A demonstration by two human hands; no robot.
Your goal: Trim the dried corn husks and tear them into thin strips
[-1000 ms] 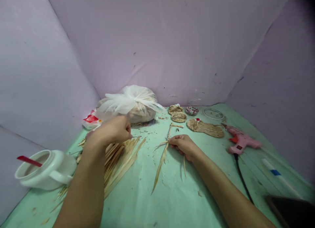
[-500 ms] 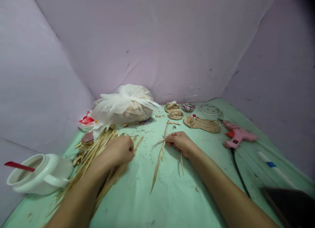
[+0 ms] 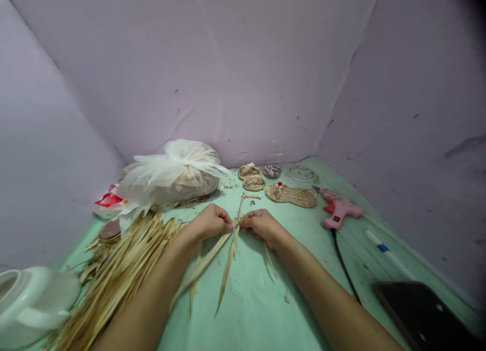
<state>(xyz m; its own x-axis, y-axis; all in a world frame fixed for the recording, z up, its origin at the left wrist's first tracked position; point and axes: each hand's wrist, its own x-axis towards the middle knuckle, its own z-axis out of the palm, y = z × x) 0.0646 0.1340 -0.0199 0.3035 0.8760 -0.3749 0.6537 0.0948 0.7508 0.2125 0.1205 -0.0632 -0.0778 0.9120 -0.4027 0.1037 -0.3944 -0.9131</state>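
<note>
My left hand (image 3: pixel 211 222) and my right hand (image 3: pixel 261 225) meet at the middle of the green table (image 3: pixel 258 310), both closed on thin dried straw strips (image 3: pixel 226 257). The left hand pinches a strip that trails back toward me. The right hand grips the joint of a partly braided straw piece (image 3: pixel 242 203) that runs away from me, with loose ends fanning toward me. A large pile of straw strips (image 3: pixel 117 270) lies just left of my left forearm.
A white plastic bag of straw (image 3: pixel 170 171) sits at the back left, by a red-and-white packet (image 3: pixel 108 200). Woven straw pieces (image 3: pixel 290 195), a bead dish (image 3: pixel 272 171), a round lid (image 3: pixel 301 173), a pink glue gun (image 3: pixel 337 209) with its cord, a white pot (image 3: pixel 30 303) and a dark phone (image 3: pixel 421 315) surround the hands.
My left hand came off the straw pile carrying a strip and moved right to meet my right hand. The view shifted, so everything sits further left.
</note>
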